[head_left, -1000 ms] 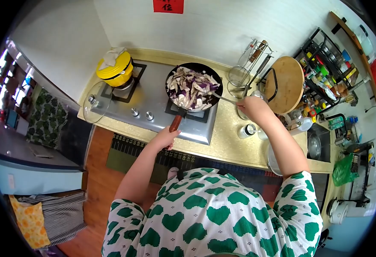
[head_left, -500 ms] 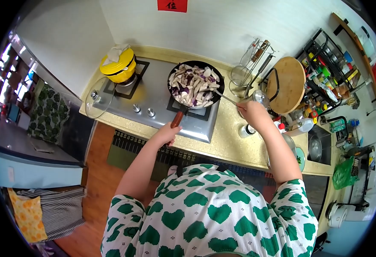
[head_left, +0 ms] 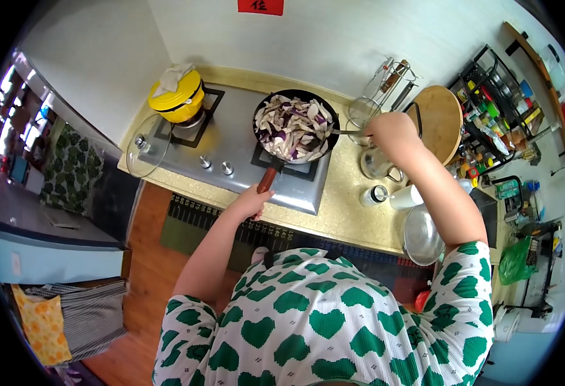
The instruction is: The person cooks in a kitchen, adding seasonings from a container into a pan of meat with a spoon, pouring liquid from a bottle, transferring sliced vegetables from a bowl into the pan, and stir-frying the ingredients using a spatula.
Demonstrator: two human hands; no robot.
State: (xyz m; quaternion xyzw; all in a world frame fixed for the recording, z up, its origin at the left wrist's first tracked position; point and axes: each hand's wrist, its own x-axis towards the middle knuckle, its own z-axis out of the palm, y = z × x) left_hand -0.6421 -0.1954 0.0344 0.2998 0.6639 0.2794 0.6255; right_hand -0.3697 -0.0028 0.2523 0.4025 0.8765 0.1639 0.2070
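Note:
A black pan (head_left: 334,110) sits on the right burner of the steel stove, holding pale and purple sliced pieces (head_left: 295,125). My left hand (head_left: 249,202) is closed around its reddish-brown handle (head_left: 268,179), which points toward me. My right hand (head_left: 392,134) grips a metal spatula (head_left: 345,132) to the right of the pan; the tool's far end reaches the pieces at the pan's right side.
A yellow pot (head_left: 178,98) stands on the left burner, with a glass lid (head_left: 147,147) beside it. Right of the stove are a lidded jar (head_left: 375,195), a glass bowl (head_left: 423,237), a round wooden board (head_left: 438,122) and a utensil rack (head_left: 395,80).
My right hand has moved up and away from me with the spatula, its elbow swinging outward. The pieces in the pan have shifted. My left hand stays on the handle.

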